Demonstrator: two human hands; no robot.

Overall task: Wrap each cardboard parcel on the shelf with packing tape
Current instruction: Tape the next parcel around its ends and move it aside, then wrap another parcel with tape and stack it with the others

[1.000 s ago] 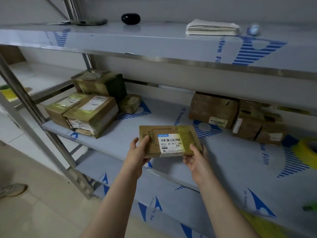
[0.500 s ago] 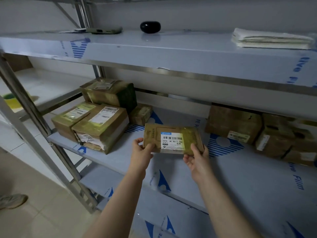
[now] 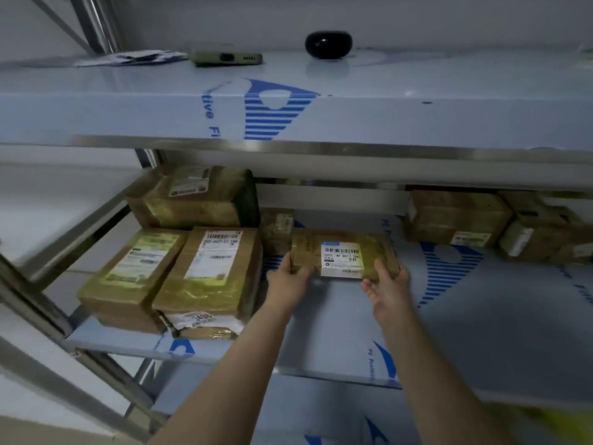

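Note:
A flat cardboard parcel [image 3: 343, 253] with a white barcode label and yellowish tape is held over the middle shelf [image 3: 481, 316]. My left hand [image 3: 288, 277] grips its left end and my right hand [image 3: 385, 285] grips its right front corner. The parcel sits close to a small taped box [image 3: 277, 229] behind it. To the left lies a stack of taped parcels [image 3: 208, 271], with a larger one [image 3: 195, 197] at the back. Untaped brown boxes [image 3: 455, 216] stand at the back right.
The upper shelf [image 3: 417, 101] overhangs the parcels and carries a phone [image 3: 226, 57], a black oval object [image 3: 328, 43] and papers [image 3: 128, 57]. A steel upright [image 3: 29, 300] runs down the left. A yellow blur [image 3: 545, 422] shows at the bottom right.
Both hands have carried the flat parcel forward and left, deeper into the middle shelf toward the taped stack. The view has swung left and closer, so the tape roll left the frame.

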